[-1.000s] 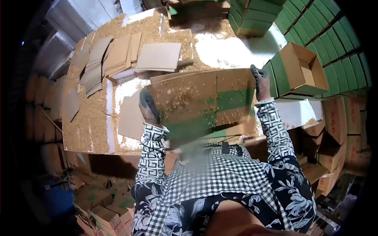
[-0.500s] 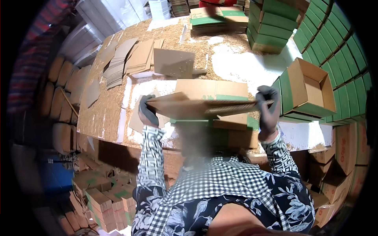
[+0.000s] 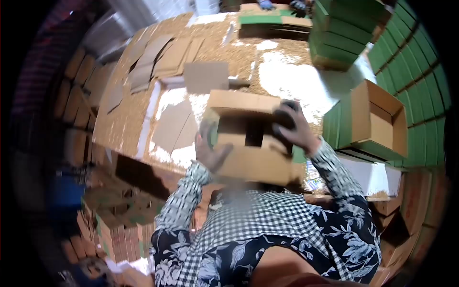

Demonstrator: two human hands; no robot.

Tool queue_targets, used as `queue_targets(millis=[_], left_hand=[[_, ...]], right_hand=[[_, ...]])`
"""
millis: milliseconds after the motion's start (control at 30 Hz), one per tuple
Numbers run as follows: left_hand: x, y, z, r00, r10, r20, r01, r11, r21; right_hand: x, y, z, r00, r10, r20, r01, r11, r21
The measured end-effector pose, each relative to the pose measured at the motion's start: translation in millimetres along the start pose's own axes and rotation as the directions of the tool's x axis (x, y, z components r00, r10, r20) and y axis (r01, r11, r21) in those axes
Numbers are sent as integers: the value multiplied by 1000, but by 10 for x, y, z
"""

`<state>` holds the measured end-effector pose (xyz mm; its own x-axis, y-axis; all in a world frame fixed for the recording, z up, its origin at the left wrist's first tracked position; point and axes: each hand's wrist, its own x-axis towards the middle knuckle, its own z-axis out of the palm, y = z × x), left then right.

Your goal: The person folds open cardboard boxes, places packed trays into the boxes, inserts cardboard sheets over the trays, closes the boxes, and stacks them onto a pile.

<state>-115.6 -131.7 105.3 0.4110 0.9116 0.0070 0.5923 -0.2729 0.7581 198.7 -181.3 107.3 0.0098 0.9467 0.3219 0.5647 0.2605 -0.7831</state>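
Note:
A cardboard box [image 3: 253, 165] stands unfolded in front of my body, its top toward me. Through the opening, bottom flaps show with a dark gap between them. My left hand [image 3: 210, 148], in a dark-fingered glove and slightly blurred, grips the box's left wall. On the opposite side, my right hand [image 3: 295, 128] has its gloved fingers bent over the right wall's upper edge. Loose grey-brown cardboard sheets [image 3: 174, 125] lie just left of the box. Part of a green printed surface shows beneath its right side.
More cardboard sheets [image 3: 174, 56] lie on the worn table [image 3: 119, 129]. An open green-and-brown box [image 3: 361, 119] stands at right, near stacked green boxes [image 3: 339, 36]. Another person's gloved hands [image 3: 299, 7] are over flat cartons [image 3: 272, 31] at the far edge. Bundled cardboard [image 3: 124, 234] sits low left.
The flattened cardboard held between my hands has become an open box. Both hands have moved inward, closer together. The other person's hands have come into view at the far edge.

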Motion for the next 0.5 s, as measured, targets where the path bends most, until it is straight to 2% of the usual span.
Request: queue_targets(millis=[33, 67, 100, 133, 167, 233, 300, 333, 367, 400, 433, 467, 500], left_hand=[[-25, -502, 65, 988, -127, 94, 138, 983, -123], [-53, -997, 129, 950, -250, 185, 288, 932, -219], [-101, -1469, 108, 781, -247, 574, 588, 598, -544], [-194, -1505, 37, 795, -172, 582, 579, 506, -640], [-319, -1474, 21, 808, -97, 581, 567, 396, -722], [-376, -1273, -69, 845, 66, 530, 514, 171, -840], [-211, -957, -322, 876, 233, 422, 444, -49, -895], [-109, -592, -578, 876, 283, 390, 238, 448, -861], [-2, -551, -649, 906, 229, 355, 136, 637, -759], [106, -510, -719, 932, 174, 318, 56, 797, -601], [192, -323, -671, 957, 146, 249, 33, 802, -597], [323, -442, -393, 990, 94, 108, -33, 886, -463], [294, -714, -374, 996, 77, -46, -88, 942, -323]], right_hand=[[-268, -184, -25, 976, -151, 159, 136, 986, 101], [-445, -376, -50, 858, -271, 437, 268, 961, 70], [-666, -649, -58, 724, -210, 657, 433, 880, -196], [-985, -424, 18, 694, -245, 677, 563, 771, -298], [-1035, -398, 24, 751, -233, 618, 487, 828, -278], [-831, -271, 13, 807, -301, 508, 534, 740, -410], [-502, -226, -148, 918, -189, 349, 255, 955, -153], [-438, -69, -152, 976, 55, 210, -85, 987, 136], [-429, 123, -137, 926, 340, 165, -378, 817, 435], [-419, 377, -42, 934, 312, 172, -356, 831, 427], [-548, 917, 136, 909, 351, 225, -415, 813, 409], [-673, 1452, 313, 879, 388, 277, -471, 793, 387], [-763, 1601, 525, 833, 373, 408, -448, 888, 104]])
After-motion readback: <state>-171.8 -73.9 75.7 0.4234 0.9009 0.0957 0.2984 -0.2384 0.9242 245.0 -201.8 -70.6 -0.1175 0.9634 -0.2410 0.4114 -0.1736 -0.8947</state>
